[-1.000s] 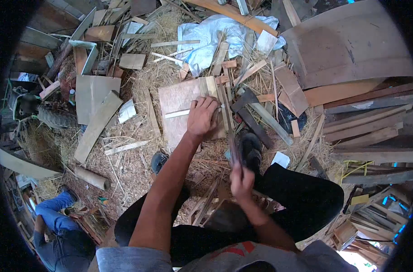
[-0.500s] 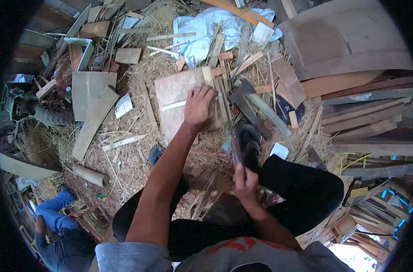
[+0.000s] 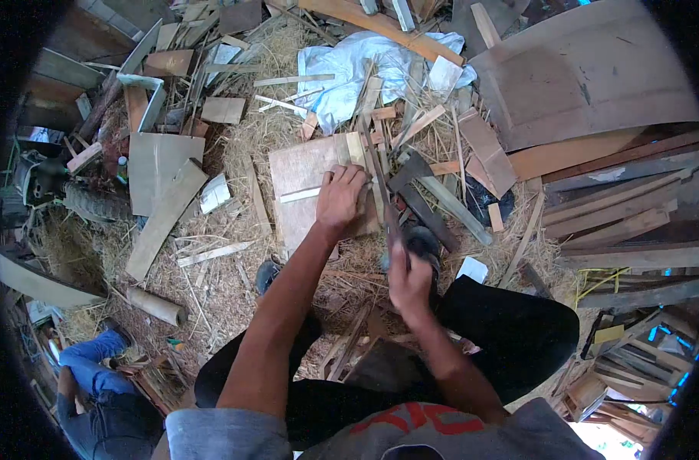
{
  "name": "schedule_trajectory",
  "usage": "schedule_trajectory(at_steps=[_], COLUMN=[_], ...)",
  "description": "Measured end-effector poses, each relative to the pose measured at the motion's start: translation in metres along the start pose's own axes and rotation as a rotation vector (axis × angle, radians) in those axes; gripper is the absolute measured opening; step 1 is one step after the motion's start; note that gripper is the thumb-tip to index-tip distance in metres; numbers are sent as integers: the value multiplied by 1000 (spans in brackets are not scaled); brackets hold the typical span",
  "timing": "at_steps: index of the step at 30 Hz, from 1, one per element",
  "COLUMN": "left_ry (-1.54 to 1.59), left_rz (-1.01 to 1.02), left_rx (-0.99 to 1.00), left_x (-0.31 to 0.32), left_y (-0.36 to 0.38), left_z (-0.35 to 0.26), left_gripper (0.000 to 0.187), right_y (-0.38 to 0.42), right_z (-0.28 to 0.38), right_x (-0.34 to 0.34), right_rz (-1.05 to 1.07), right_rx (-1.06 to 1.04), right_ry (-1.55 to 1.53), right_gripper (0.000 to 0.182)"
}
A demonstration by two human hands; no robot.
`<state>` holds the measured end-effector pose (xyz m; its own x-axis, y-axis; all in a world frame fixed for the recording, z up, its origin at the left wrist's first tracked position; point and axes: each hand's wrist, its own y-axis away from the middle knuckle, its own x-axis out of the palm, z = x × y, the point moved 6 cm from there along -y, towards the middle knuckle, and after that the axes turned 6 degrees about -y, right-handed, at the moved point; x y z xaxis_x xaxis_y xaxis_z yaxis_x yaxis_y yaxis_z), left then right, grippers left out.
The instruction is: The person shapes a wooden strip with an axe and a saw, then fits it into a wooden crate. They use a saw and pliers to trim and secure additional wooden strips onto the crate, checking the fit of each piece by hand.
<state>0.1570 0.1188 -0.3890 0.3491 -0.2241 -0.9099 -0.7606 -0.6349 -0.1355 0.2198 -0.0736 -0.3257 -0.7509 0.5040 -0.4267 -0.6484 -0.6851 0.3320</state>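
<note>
A flat wooden board (image 3: 297, 170) with a pale strip across it lies in front of me. My left hand (image 3: 340, 198) presses on its right part, fingers curled over the surface. My right hand (image 3: 409, 282) is closed round the handle of a long, thin saw-like tool (image 3: 383, 180). The tool's blade points away from me and lies along the board's right edge; its teeth are too small to make out. Wood beneath the board is partly hidden.
Straw and wood scraps surround my shoes. A white plastic sheet (image 3: 342, 65) lies ahead, a large brown panel (image 3: 579, 77) and stacked planks (image 3: 618, 207) at the right. Another person (image 3: 108, 391) sits at the lower left. A loose plank (image 3: 164, 218) lies left.
My right hand has moved forward, away from my body, carrying the tool farther along the board's right edge. My left hand stays on the board. The view has shifted slightly.
</note>
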Motion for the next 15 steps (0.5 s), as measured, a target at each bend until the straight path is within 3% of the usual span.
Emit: schedule_trajectory(at_steps=[2, 7, 11, 15], left_ry=[29, 78, 72, 54], left_rz=[-76, -42, -107, -129], left_rx=[31, -25, 3, 10], left_x=[6, -16, -6, -13], left_y=[5, 1, 3, 3], left_z=[1, -8, -3, -7], left_gripper=[25, 22, 20, 20], right_y=[45, -14, 51, -14], right_z=[9, 8, 17, 22], right_x=[-13, 4, -23, 1], right_rz=[-85, -13, -116, -42], right_rx=[-84, -27, -119, -41], right_ry=[-158, 2, -85, -12], right_gripper=[46, 41, 53, 50])
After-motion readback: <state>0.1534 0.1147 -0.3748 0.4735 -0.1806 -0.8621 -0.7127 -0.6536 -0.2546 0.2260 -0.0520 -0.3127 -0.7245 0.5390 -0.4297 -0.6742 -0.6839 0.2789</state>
